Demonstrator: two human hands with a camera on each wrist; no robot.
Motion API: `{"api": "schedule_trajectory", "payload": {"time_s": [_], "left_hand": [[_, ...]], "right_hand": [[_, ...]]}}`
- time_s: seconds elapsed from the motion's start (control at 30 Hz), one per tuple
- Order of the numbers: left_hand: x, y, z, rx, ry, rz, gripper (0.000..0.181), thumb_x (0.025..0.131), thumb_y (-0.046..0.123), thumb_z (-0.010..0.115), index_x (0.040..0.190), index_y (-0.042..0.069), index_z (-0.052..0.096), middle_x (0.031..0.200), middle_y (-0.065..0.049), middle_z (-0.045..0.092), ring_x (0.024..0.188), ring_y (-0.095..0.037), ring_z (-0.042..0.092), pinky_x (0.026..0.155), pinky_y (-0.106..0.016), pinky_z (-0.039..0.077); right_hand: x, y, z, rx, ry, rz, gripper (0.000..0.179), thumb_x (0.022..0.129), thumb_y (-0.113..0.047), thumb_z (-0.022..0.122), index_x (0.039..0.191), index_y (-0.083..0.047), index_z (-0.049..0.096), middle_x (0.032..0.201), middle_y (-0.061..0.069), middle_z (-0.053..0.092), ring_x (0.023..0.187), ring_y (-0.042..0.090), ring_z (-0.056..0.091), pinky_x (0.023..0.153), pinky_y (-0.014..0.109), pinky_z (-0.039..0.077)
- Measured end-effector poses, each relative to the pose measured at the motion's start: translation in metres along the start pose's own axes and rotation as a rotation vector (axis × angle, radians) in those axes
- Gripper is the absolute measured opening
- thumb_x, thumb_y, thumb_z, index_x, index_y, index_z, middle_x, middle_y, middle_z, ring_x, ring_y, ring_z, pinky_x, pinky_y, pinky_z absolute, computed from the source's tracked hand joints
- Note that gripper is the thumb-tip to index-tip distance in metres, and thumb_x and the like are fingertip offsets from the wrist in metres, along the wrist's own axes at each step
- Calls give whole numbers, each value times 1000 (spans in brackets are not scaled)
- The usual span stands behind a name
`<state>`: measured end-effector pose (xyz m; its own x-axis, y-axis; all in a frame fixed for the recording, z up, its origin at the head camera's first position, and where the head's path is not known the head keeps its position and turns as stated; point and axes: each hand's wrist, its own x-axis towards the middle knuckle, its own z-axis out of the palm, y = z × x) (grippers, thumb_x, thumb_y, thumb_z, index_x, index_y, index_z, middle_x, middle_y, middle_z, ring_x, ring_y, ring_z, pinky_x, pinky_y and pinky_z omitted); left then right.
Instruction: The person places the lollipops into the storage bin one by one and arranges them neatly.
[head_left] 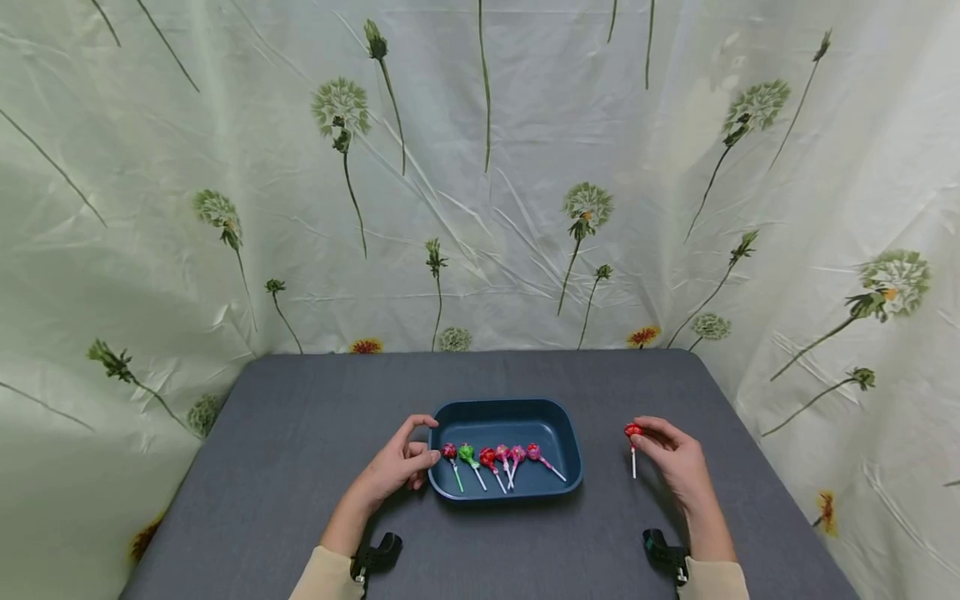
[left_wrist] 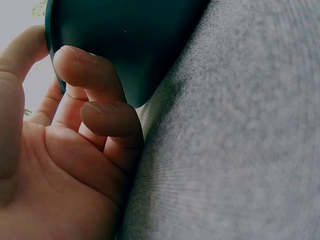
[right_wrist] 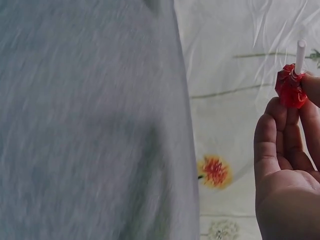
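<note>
My left hand point(head_left: 397, 463) holds the left end of a blue rectangular tray point(head_left: 567, 417), thumb and index finger at its rim, the other fingers curled. The left wrist view shows the tray's outer wall point(left_wrist: 112, 30) beside the curled fingers. Inside lie several wrapped lollipops in a row, among them a dark red one point(head_left: 449, 451), a green one point(head_left: 467, 452), a red one point(head_left: 488, 457) and a pink one point(head_left: 534, 452). To the right of the tray, my right hand point(head_left: 681, 462) pinches a red lollipop point(head_left: 633, 431) by its head, white stick downward.
A grey cloth-covered table point(head_left: 315, 400) bears the tray. Behind it and at both sides hangs a pale curtain point(head_left: 487, 250) printed with dandelions. Black camera mounts point(head_left: 384, 550) sit on both wrists.
</note>
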<state>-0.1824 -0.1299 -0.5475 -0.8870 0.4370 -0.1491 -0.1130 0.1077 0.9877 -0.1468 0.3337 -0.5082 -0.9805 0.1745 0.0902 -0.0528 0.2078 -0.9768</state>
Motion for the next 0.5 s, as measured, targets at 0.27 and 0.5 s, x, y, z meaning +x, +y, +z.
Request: {"api": "schedule_trajectory", "payload": {"time_s": [0.27, 0.5], "left_hand": [[0, 0, 0, 4, 15, -17, 55, 95, 28, 68, 139, 21, 36, 69, -2, 55, 54, -18, 52, 52, -28, 44], [0, 0, 0, 6, 11, -15, 56, 95, 28, 68, 140, 20, 36, 69, -2, 55, 54, -18, 51, 54, -27, 45]], "right_hand": [[2, -18, 23, -21, -41, 1, 43, 89, -17, 76, 124, 4, 63, 107, -14, 67, 96, 1, 66, 83, 14, 52], [1, -30, 49, 8, -82, 8, 43, 87, -14, 77, 125, 4, 63, 112, 0, 66, 99, 7, 66, 85, 16, 53]]}}
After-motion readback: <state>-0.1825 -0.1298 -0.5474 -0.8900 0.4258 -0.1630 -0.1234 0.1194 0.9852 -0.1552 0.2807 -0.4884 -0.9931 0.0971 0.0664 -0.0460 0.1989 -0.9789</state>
